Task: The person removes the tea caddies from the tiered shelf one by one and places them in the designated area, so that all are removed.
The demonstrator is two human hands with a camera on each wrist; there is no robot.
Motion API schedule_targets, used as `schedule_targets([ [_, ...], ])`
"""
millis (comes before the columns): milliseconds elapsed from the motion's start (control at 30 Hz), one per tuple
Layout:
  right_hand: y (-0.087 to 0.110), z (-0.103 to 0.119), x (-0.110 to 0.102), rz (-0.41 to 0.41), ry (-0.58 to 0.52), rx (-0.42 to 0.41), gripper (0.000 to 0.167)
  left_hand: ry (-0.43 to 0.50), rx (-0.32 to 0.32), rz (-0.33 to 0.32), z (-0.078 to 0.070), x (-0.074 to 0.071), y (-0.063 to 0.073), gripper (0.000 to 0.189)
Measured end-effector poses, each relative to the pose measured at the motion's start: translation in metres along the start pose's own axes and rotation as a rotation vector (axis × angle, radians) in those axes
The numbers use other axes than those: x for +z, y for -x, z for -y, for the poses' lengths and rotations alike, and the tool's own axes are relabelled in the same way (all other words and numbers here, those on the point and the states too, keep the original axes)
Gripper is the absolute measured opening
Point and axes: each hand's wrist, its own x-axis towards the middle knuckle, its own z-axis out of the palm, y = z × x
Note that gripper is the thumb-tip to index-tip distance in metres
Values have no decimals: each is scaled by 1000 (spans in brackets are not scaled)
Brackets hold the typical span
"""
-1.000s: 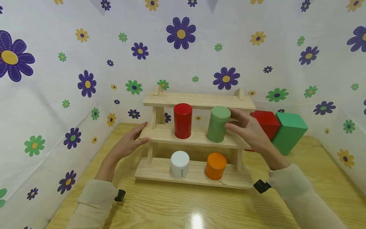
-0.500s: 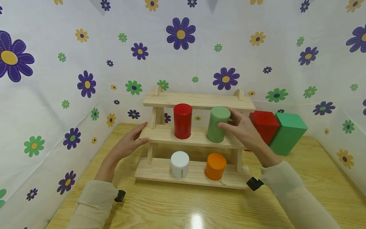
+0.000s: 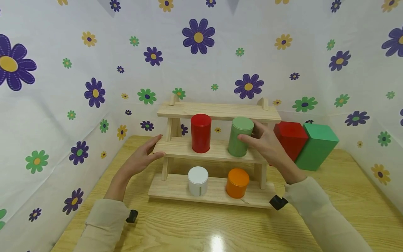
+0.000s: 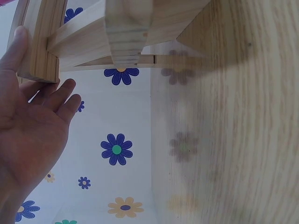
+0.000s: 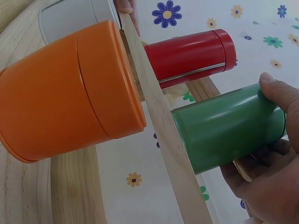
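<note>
My right hand (image 3: 266, 143) holds a tall green tin (image 3: 240, 138) on the right of the middle tier of a wooden tiered shelf (image 3: 217, 111). Its thumb lies on the tin's near side and the fingers reach round behind; the tin stands upright. At the left end of the same tier, my left hand (image 3: 143, 157) grips the board's end, thumb at the front corner and fingers (image 4: 60, 95) at the far side. A tall red tin (image 3: 200, 134) stands left of the green one. On the bottom tier are a short white tin (image 3: 198, 181) and a short orange tin (image 5: 70, 98).
A red box (image 3: 291, 138) and a green box (image 3: 318, 145) stand behind my right forearm, to the right of the shelf. Everything rests on a wood-grain table (image 3: 176, 227). A white cloth with printed flowers (image 3: 207, 70) hangs behind and at the sides.
My right hand has moved left and closed round the green tin, its thumb coming across the near side. The tin and my left hand have stayed in place.
</note>
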Motion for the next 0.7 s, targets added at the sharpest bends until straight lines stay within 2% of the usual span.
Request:
schedule_targets([
  [300, 6, 10, -2, -39, 32, 4, 62, -8, 9, -4, 0, -1, 0, 81],
  [700, 25, 20, -31, -108, 118, 73, 66, -12, 3, -5, 1, -1, 0, 81],
])
